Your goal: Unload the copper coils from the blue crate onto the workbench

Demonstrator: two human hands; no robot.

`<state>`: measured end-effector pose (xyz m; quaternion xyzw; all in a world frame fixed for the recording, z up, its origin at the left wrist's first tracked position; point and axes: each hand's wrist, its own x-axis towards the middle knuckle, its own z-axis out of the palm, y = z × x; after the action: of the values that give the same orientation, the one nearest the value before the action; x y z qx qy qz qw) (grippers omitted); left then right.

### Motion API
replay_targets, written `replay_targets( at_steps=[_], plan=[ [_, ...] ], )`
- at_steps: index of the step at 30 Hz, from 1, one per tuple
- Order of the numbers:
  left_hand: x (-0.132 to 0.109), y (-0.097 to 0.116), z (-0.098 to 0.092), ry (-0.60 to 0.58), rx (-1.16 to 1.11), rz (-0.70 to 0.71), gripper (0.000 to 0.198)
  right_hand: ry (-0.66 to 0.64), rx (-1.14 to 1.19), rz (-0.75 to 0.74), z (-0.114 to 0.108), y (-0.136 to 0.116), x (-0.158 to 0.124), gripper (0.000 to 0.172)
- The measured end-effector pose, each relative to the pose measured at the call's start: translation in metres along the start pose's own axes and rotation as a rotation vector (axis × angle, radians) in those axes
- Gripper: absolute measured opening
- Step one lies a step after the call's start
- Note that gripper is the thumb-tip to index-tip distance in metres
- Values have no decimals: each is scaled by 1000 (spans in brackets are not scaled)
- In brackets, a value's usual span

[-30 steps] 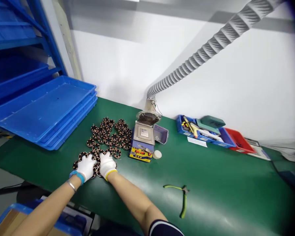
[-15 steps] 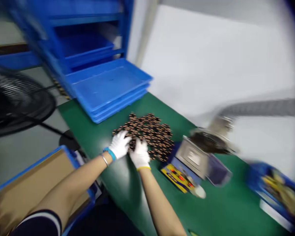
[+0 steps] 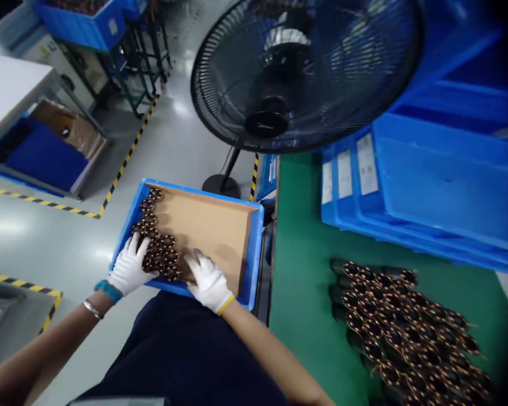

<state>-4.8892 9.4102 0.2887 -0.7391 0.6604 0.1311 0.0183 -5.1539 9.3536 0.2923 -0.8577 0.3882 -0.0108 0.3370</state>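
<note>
Black cylindrical parts with copper wire rings, which look like wound coils point(image 3: 166, 248), stand packed along the left side of a blue tray point(image 3: 257, 248) lined with brown cardboard. My left hand point(image 3: 131, 266), in a white glove, lies over the left edge of these coils with its fingers spread; its fingertips are partly hidden among them. On their right side is my gloved right hand point(image 3: 209, 283), fingers apart above the cardboard point(image 3: 207, 223), close to the nearest coils. Neither hand visibly grips a part.
A green table point(image 3: 296, 270) to the right carries a large group of similar coils point(image 3: 410, 332) and stacked blue trays point(image 3: 449, 180). A black standing fan point(image 3: 275, 79) rises beyond my tray. Yellow-black tape point(image 3: 131, 149) marks the floor at left.
The view has swung left. Both hands have moved from the coil group on the green table to the cardboard-lined tray, where coils now stand along the left side.
</note>
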Motion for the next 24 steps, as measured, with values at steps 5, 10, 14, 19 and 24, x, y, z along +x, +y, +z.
replay_targets(
  at_steps=[5, 10, 14, 19, 24],
  plan=[
    [-5, -26, -5, -214, -2, 19, 75, -141, -161, -142, 18, -55, 61, 72],
    [2, -7, -13, -302, 26, -127, 71, -276, -311, -3, 17, -87, 81, 67],
    [3, 0, -16, -287, -46, -192, 76, -274, -379, 151, 18, -95, 80, 69],
    [5, 8, -14, -308, -107, -238, 81, -340, -373, 214, 28, -85, 81, 64],
    [6, 20, -10, -334, 15, -198, 73, -328, -424, 146, 33, -79, 91, 56]
  ],
)
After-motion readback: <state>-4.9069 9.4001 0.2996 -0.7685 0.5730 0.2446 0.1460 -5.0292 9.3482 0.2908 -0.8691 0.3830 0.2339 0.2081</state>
